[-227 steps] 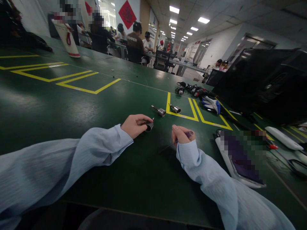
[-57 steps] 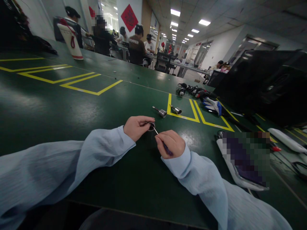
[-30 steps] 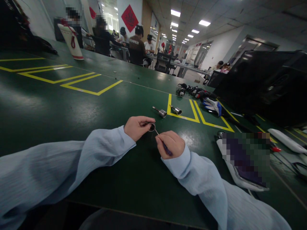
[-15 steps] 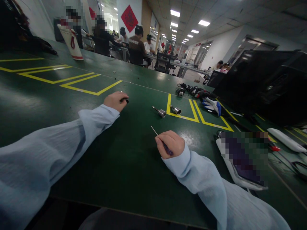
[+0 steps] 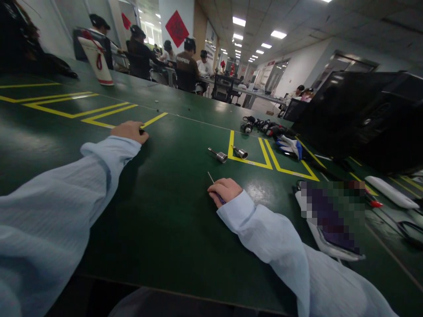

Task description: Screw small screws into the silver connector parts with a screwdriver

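My left hand (image 5: 130, 131) is closed over a small black object (image 5: 142, 131), mostly hidden by the fingers. It is low over the green table by the yellow tape outline at the left. My right hand (image 5: 226, 190) is wrapped round a screwdriver. The thin metal shaft (image 5: 210, 177) points up and left, and a bit of purple handle (image 5: 220, 199) shows below the fingers. Beyond this hand lie two silver hole saw bits, one (image 5: 218, 155) outside the right tape outline and the other (image 5: 240, 152) within it.
The green table (image 5: 158, 229) carries yellow tape outlines (image 5: 251, 163). To the right are a tablet (image 5: 327, 224), blue-white gloves (image 5: 289, 146), corded dark tools (image 5: 257, 126) and a large black case (image 5: 360, 119). A white paper bag (image 5: 97, 59) stands far left. Several people sit at tables behind.
My left hand has moved left with the small black object. My right hand has shifted slightly left and turned, hiding more of the screwdriver's handle. The hole saw bits have stayed put.
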{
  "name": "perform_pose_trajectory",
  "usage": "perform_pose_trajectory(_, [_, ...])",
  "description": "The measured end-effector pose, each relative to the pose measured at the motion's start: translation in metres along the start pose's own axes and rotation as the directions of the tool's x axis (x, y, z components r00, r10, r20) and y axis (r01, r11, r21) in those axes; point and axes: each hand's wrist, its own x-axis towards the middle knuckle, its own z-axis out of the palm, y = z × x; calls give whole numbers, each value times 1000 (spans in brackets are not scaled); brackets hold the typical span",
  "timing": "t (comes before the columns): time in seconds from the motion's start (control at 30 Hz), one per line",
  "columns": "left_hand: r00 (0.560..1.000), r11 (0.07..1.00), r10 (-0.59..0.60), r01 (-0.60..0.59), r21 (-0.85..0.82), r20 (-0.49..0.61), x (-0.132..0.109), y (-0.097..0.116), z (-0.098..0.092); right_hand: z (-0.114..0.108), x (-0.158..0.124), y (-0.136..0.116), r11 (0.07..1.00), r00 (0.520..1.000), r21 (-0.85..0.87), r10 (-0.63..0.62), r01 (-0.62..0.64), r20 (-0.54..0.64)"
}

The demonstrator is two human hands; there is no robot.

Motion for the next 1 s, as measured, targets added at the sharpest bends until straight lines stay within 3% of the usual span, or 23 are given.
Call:
perform_pose_trajectory(0.1, [994, 994, 99, -101, -34, -44, -1, -1, 3, 2, 0, 0, 1000, 1000, -10, -3, 2, -21])
perform_pose_trajectory(0.17, [989, 989, 147, -147, -31, 11, 1, -2, 4, 0, 0, 0, 1000, 1000, -4, -10, 10, -14])
perform_pose_trajectory(0.23, [987, 990, 141, -140, -11, 79, 4, -3, 5, -1, 0, -1, 1000, 1000, -2, -14, 14, -2])
perform_pose_trajectory(0.33, [987, 992, 128, -129, 2, 93, 7, -2, 5, -2, 1, -2, 1000, 1000, -12, -6, 6, -12])
perform_pose_trajectory(0.5, [967, 973, 230, -226, -51, 109, -11, 27, 9, -12, 2, -9, 989, 991, 138, 77, -62, -108])
perform_pose_trajectory(0.57, [931, 935, 345, -330, -133, 119, -32, 52, 12, -23, 0, -14, 963, 962, 243, 173, -120, -211])
perform_pose_trajectory(0.63, [863, 855, 497, -469, -222, 94, -56, 81, 14, -33, -4, -20, 932, 917, 334, 248, -139, -311])
perform_pose_trajectory(0.7, [802, 778, 592, -543, -316, 79, -78, 108, 17, -39, -7, -24, 881, 885, 447, 326, -157, -333])
perform_pose_trajectory(0.77, [782, 733, 621, -558, -389, 49, -94, 127, 18, -41, -9, -25, 811, 867, 558, 397, -177, -302])
perform_pose_trajectory(0.87, [744, 671, 668, -590, -449, 21, -102, 138, 19, -41, -10, -24, 742, 871, 644, 429, -189, -238])
perform_pose_trajectory(1.0, [670, 580, 741, -608, -542, 42, -102, 134, 17, -44, -9, -24, 737, 925, 651, 353, -180, -143])
